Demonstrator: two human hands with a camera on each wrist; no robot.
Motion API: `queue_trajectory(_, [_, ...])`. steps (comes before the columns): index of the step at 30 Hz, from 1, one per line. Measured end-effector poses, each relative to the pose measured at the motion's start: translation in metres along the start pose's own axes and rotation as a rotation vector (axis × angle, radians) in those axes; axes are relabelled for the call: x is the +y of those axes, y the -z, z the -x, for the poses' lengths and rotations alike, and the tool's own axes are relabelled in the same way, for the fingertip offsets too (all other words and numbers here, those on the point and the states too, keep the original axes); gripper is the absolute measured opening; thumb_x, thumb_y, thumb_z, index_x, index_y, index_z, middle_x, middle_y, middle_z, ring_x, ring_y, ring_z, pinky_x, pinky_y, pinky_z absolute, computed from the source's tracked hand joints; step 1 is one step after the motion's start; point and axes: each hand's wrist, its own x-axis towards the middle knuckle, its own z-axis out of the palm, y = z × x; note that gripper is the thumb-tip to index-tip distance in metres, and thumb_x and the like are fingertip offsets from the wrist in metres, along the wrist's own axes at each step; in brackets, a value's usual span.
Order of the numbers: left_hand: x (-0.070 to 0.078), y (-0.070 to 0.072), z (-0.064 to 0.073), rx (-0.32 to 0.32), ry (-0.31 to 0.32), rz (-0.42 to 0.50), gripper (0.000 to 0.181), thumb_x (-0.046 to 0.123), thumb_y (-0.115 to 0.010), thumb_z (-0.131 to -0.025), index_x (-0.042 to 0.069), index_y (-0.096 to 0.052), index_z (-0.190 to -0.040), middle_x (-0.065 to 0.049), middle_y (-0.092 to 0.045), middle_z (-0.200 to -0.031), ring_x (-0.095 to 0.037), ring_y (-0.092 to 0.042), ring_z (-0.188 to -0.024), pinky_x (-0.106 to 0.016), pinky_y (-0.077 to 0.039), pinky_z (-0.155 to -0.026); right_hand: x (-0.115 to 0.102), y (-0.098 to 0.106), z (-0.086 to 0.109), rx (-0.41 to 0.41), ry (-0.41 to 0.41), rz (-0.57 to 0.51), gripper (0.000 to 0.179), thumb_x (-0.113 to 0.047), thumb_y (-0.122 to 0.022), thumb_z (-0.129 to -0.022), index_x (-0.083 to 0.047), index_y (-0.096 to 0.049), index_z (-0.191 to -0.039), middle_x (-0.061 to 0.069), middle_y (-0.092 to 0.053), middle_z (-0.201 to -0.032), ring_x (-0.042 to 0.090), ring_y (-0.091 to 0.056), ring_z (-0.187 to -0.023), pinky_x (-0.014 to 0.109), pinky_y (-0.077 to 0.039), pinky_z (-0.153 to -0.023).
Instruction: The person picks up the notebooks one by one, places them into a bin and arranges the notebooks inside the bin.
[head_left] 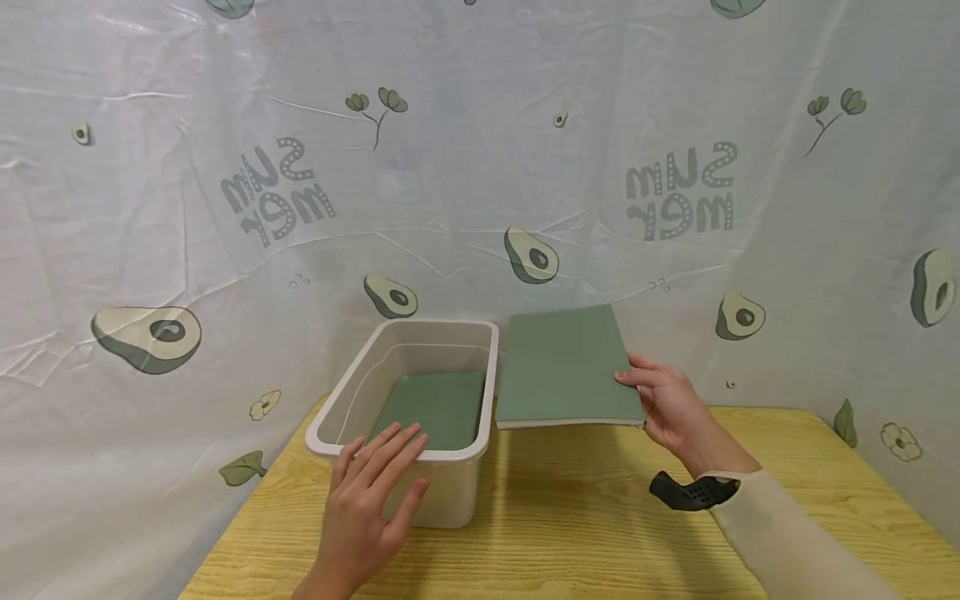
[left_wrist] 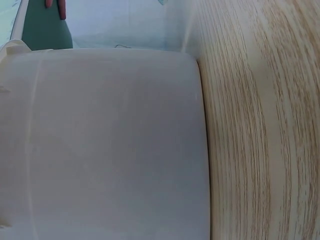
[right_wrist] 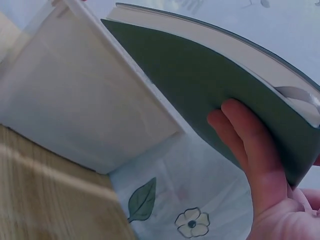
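My right hand (head_left: 671,408) grips a green-covered book (head_left: 566,367) by its right edge, holding it above the table just right of a pale plastic bin (head_left: 450,496). In the right wrist view, fingers (right_wrist: 255,145) lie under the book's cover (right_wrist: 185,75), and its thick white page block faces up. Inside the bin, a flat green item of the same colour (head_left: 442,404) lies on the bottom. My left hand (head_left: 367,508), fingers straight and slightly spread, is at the bin's near rim. The bin's outer wall (left_wrist: 110,140) fills much of the left wrist view, where the left hand is hidden.
The bin stands on a wood-grain table (head_left: 555,542), toward its left side. Behind and around the table hangs a pale curtain (head_left: 465,167) printed with avocados, flowers and lettering. A black wrist strap (head_left: 693,492) sits at the right sleeve's cuff.
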Motion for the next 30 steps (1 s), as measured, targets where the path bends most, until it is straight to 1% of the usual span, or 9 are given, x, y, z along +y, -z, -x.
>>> queue_trajectory(2, [0.000, 0.000, 0.000, -0.003, 0.001, -0.001, 0.046, 0.045, -0.055, -0.110, 0.012, -0.073, -0.135, -0.008, -0.073, -0.137, -0.029, -0.063, -0.132, -0.032, -0.018, -0.131, -0.003, -0.002, 0.000, 0.000, 0.004, -0.008, 0.079, -0.003, -0.050, -0.109, -0.003, 0.001, -0.170, -0.008, -0.067, -0.126, 0.003, -0.076, -0.104, 0.020, -0.061, -0.085])
queue_trajectory(4, [0.000, 0.000, 0.001, -0.007, 0.003, -0.003, 0.046, 0.046, -0.054, -0.110, 0.013, -0.073, -0.135, -0.008, -0.073, -0.138, -0.029, -0.063, -0.132, -0.032, -0.018, -0.131, -0.006, -0.005, -0.001, 0.007, 0.008, 0.006, 0.079, -0.004, -0.049, -0.110, -0.004, 0.001, -0.170, 0.005, -0.059, -0.146, 0.000, -0.074, -0.106, 0.018, -0.060, -0.085])
queue_trajectory(7, [0.000, 0.000, 0.001, -0.010, 0.004, -0.004, 0.046, 0.046, -0.054, -0.110, 0.013, -0.073, -0.136, -0.008, -0.073, -0.139, -0.029, -0.063, -0.133, -0.032, -0.018, -0.131, -0.010, -0.010, -0.003, 0.021, 0.012, 0.051, 0.079, -0.005, -0.047, -0.110, -0.006, 0.004, -0.170, 0.018, -0.024, -0.173, -0.001, -0.068, -0.122, 0.013, -0.057, -0.086])
queue_trajectory(9, [0.000, 0.000, 0.001, -0.010, 0.005, -0.005, 0.046, 0.046, -0.054, -0.110, 0.012, -0.073, -0.135, -0.008, -0.073, -0.139, -0.029, -0.063, -0.133, -0.032, -0.018, -0.131, -0.012, -0.013, -0.004, 0.018, 0.015, 0.062, 0.079, -0.006, -0.046, -0.111, -0.006, 0.006, -0.170, 0.017, -0.001, -0.179, -0.003, -0.066, -0.123, 0.011, -0.056, -0.087])
queue_trajectory(10, [0.000, 0.000, 0.000, -0.009, 0.004, -0.005, 0.046, 0.045, -0.055, -0.110, 0.012, -0.073, -0.135, -0.008, -0.073, -0.139, -0.029, -0.063, -0.133, -0.032, -0.018, -0.131, -0.013, -0.015, -0.005, 0.018, 0.018, 0.060, 0.079, -0.006, -0.045, -0.111, -0.006, 0.006, -0.170, 0.017, 0.000, -0.179, -0.003, -0.065, -0.123, 0.011, -0.056, -0.087])
queue_trajectory(13, [0.000, 0.000, 0.000, -0.007, 0.000, -0.004, 0.045, 0.045, -0.056, -0.109, 0.012, -0.073, -0.135, -0.008, -0.073, -0.138, -0.029, -0.063, -0.132, -0.032, -0.018, -0.131, -0.013, -0.018, -0.006, 0.013, 0.027, 0.024, 0.078, -0.003, -0.047, -0.110, -0.005, 0.002, -0.170, 0.018, -0.031, -0.170, -0.005, -0.071, -0.109, 0.014, -0.058, -0.087])
queue_trajectory(17, [0.000, 0.001, 0.000, -0.008, -0.003, -0.002, 0.046, 0.045, -0.055, -0.110, 0.012, -0.073, -0.136, -0.008, -0.073, -0.138, -0.030, -0.063, -0.132, -0.032, -0.018, -0.131, -0.010, -0.021, -0.007, -0.001, 0.040, -0.025, 0.076, 0.000, -0.048, -0.109, -0.003, -0.003, -0.170, -0.006, -0.063, -0.130, 0.001, -0.074, -0.106, 0.018, -0.060, -0.086])
queue_trajectory(21, [0.000, 0.001, 0.000, -0.011, -0.003, 0.001, 0.046, 0.045, -0.055, -0.110, 0.012, -0.073, -0.136, -0.008, -0.073, -0.139, -0.030, -0.063, -0.132, -0.032, -0.018, -0.131, -0.008, -0.025, -0.008, -0.013, 0.054, -0.030, 0.074, 0.000, -0.048, -0.109, 0.000, -0.006, -0.170, -0.009, -0.068, -0.121, 0.002, -0.074, -0.106, 0.020, -0.061, -0.086])
queue_trajectory(30, [-0.001, 0.001, 0.000, -0.013, -0.003, 0.001, 0.045, 0.045, -0.055, -0.110, 0.013, -0.072, -0.137, -0.008, -0.073, -0.139, -0.031, -0.063, -0.132, -0.032, -0.018, -0.131, -0.002, -0.034, -0.015, 0.000, 0.061, -0.001, 0.067, 0.000, -0.046, -0.109, 0.002, -0.016, -0.168, -0.004, -0.060, -0.131, 0.002, -0.071, -0.110, 0.021, -0.060, -0.090])
